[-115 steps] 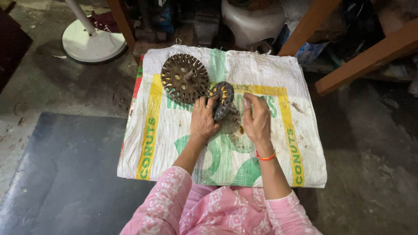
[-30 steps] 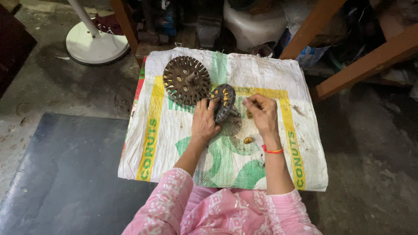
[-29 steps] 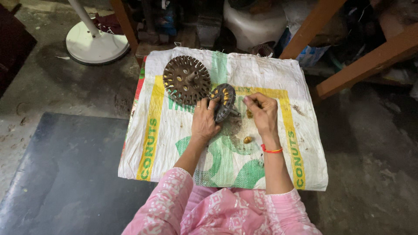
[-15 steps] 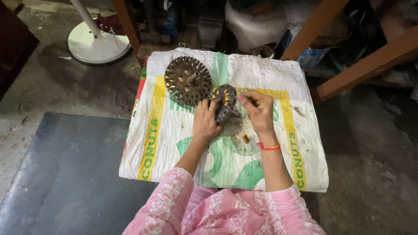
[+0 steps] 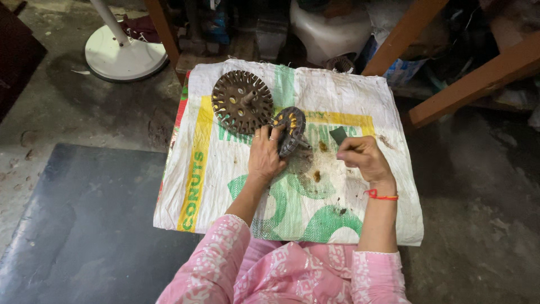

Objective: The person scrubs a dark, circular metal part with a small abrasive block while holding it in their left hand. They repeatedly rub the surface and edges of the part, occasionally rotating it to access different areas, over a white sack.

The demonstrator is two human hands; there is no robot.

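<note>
My left hand (image 5: pixel 265 155) grips a small rusty slotted metal disc (image 5: pixel 291 129), held on edge over a white woven sack (image 5: pixel 225 169) with green and yellow print. My right hand (image 5: pixel 363 159) is a little to the right of the disc, fingers closed on a small dark flat piece (image 5: pixel 338 134). A larger rusty slotted disc with a centre shaft (image 5: pixel 242 101) lies flat on the sack, up and left of the left hand. Brown dirt spots (image 5: pixel 318 176) mark the sack between the hands.
A white round fan base (image 5: pixel 125 56) stands at the top left on the concrete floor. A dark mat (image 5: pixel 84 225) lies to the left. Wooden beams (image 5: pixel 472 84) slant at the right. A white container (image 5: pixel 332 28) and clutter sit behind the sack.
My right hand has drawn away from the small disc toward the right and now holds the dark flat piece up. The left hand keeps the disc in the same place.
</note>
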